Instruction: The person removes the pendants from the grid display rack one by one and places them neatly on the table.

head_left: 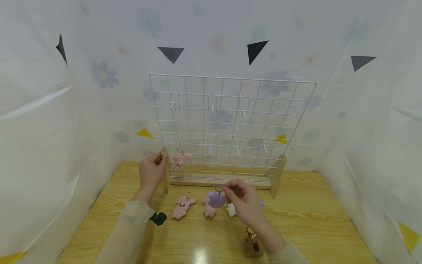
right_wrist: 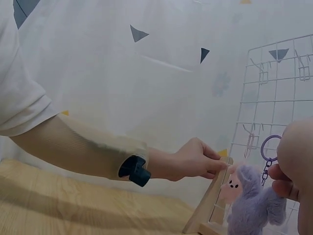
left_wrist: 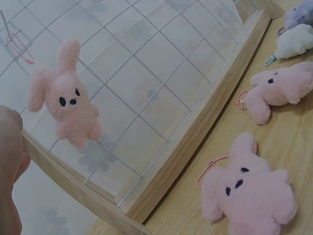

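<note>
Nearest me, at the bottom centre of the head view, I see a small brown plush keychain (head_left: pixel 253 246) lying on the pale wooden tabletop (head_left: pixel 313 216), just beside my right forearm; above it, in the lower middle of the frame, my right hand (head_left: pixel 243 201) pinches the purple metal ring (head_left: pixel 218 189) of a fluffy lilac plush keychain (head_left: pixel 215 199) between thumb and fingertips, so the toy dangles just above the table; the right wrist view shows that same ring (right_wrist: pixel 269 147) held at the right edge, the lilac toy (right_wrist: pixel 254 203) hanging below it; lying on the wood around it are a pink plush bunny keychain (head_left: pixel 182 206), a second pink one (head_left: pixel 208 209) partly behind the lilac toy, and a white plush (head_left: pixel 231 209); further back, left of centre, my left hand (head_left: pixel 152 169) grips the left wooden upright (head_left: pixel 166 172) of the stand, fingers curled round it; beside it a small pink plush bunny (head_left: pixel 179 160) hangs from a hook on the white wire grid panel (head_left: pixel 230 124); behind everything hangs a translucent flower-printed curtain (head_left: pixel 99 77) with dark triangles.
</note>
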`<state>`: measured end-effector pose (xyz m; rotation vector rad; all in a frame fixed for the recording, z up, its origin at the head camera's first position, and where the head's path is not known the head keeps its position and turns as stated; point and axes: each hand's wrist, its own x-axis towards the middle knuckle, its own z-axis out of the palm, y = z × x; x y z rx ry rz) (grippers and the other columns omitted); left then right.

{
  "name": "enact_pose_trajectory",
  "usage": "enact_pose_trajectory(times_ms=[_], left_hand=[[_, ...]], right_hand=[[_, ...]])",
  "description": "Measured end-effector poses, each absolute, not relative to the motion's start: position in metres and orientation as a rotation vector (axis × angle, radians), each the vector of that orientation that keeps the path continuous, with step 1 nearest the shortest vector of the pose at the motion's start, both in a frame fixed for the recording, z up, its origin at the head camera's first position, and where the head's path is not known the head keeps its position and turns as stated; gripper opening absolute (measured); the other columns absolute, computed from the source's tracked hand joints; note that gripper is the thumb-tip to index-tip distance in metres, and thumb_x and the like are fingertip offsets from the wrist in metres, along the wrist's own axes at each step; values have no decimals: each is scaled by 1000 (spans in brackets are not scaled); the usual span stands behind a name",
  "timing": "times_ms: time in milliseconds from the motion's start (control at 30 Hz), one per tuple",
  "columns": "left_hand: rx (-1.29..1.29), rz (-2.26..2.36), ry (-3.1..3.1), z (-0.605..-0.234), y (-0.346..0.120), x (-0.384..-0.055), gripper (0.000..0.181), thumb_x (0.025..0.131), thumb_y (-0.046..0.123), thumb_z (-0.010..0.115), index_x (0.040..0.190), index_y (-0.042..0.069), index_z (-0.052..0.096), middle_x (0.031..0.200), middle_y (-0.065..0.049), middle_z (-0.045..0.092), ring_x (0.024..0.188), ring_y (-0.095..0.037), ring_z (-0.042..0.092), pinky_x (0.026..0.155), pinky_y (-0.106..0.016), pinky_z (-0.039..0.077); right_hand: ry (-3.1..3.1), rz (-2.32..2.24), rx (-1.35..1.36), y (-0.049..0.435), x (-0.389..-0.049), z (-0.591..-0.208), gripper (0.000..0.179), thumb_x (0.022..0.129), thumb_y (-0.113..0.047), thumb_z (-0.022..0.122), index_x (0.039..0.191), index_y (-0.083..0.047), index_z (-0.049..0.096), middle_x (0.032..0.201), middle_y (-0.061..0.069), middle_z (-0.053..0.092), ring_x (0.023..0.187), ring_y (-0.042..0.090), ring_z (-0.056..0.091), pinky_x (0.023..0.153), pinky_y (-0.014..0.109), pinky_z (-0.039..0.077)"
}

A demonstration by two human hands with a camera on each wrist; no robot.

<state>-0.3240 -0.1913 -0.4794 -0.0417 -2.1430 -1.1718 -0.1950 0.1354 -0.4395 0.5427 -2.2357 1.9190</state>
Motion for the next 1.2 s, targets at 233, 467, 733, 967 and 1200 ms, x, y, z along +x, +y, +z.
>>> enact_pose_trajectory(times_ms=[233,467,733,967,1200], left_hand=[[-42,-1177,-2147,-479,-191,-324,23,98,9,77,115,-6,77,99,-22,77,82,-31,79,67,-36,65],[-43,-1194,-2151,-480,-192,-326,22,98,8,77,115,-6,77,100,-22,77,82,-31,79,64,-16,59],[-45,-1195,-2144,-480,-193,-325,22,97,9,78,114,-7,78,99,-22,77,81,-31,79,63,-9,55],[-37,-1211,-2146,-480,-192,-324,23,98,8,77,115,-7,77,100,-22,77,83,-31,79,65,-9,55],[-32,-1189,-2158,-480,-191,-323,24,98,10,77,116,-6,77,100,-21,78,82,-30,79,66,-30,64]], right_hand=[[-2280,1966,543,144,-182,-450,6,103,-3,68,104,3,71,91,19,69,75,25,69,66,33,64],[-2282,2001,623,154,-171,-462,9,105,-5,67,105,3,69,94,19,69,77,27,68,69,31,63],[-2274,2020,667,159,-153,-473,8,103,-4,68,104,4,70,94,20,70,76,19,68,67,30,63],[-2271,2048,750,162,-137,-483,6,103,0,66,106,4,69,92,25,69,77,11,66,66,29,62],[-2362,2126,709,169,-126,-491,12,105,-5,66,109,5,68,96,20,69,79,9,64,67,28,60]])
